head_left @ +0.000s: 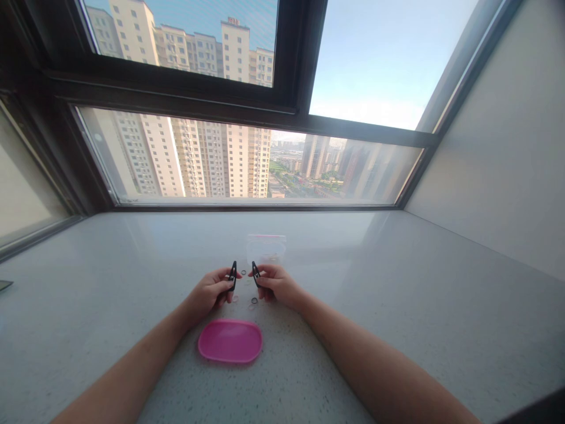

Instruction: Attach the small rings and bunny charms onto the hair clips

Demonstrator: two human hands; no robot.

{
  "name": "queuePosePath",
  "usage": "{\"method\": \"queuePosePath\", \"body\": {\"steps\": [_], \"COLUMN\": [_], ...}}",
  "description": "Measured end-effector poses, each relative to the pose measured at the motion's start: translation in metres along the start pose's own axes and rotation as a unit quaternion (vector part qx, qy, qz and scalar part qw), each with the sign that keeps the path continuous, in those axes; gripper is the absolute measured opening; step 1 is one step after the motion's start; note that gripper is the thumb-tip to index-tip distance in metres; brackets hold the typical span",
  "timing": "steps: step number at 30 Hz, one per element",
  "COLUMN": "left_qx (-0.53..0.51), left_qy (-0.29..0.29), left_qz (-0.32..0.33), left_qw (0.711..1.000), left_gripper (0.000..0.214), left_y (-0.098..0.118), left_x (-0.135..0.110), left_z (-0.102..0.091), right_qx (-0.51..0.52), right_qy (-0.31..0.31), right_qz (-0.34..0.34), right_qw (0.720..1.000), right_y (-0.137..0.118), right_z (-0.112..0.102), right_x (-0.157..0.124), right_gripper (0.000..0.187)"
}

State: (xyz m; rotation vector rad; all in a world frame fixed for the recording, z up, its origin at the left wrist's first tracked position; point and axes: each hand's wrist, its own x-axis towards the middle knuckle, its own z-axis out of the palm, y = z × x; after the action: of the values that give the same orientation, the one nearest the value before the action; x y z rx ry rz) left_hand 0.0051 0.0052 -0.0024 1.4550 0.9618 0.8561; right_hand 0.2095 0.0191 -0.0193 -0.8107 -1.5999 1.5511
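Note:
My left hand (210, 292) is closed on a black hair clip (232, 275), held upright with its tip up. My right hand (274, 285) is closed on a second black hair clip (255, 273), tilted slightly left. The two clips stand a few centimetres apart above the pale stone sill (397, 306). Small rings (253, 302) lie on the sill between and below my hands. A pink oval lid or tray (230, 341) lies flat just in front of my wrists.
A small clear bag with a pink strip (266, 246) lies beyond my hands. A large window (247, 159) with a dark frame closes the far side. A light wall (507, 147) bounds the right. A dark object (4, 285) shows at the left edge.

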Motion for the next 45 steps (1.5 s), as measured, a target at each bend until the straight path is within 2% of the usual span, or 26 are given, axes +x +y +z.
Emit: {"method": "queuePosePath", "body": {"steps": [27,45], "left_qx": [-0.011,0.002], "left_qy": [0.009,0.014], "left_qz": [0.002,-0.004], "left_qw": [1.0,1.0], "left_gripper": [0.033,0.036], "left_y": [0.0028,0.0013], "left_x": [0.0001,-0.0008], "left_z": [0.0021,0.0001], "right_qx": [-0.009,-0.008], "right_qy": [0.002,0.004], "right_qz": [-0.02,0.019], "right_qw": [1.0,1.0], "right_y": [0.0003,0.001], "right_z": [0.0014,0.0004], "right_x": [-0.0016,-0.0008], "right_gripper": [0.041,0.033]}}
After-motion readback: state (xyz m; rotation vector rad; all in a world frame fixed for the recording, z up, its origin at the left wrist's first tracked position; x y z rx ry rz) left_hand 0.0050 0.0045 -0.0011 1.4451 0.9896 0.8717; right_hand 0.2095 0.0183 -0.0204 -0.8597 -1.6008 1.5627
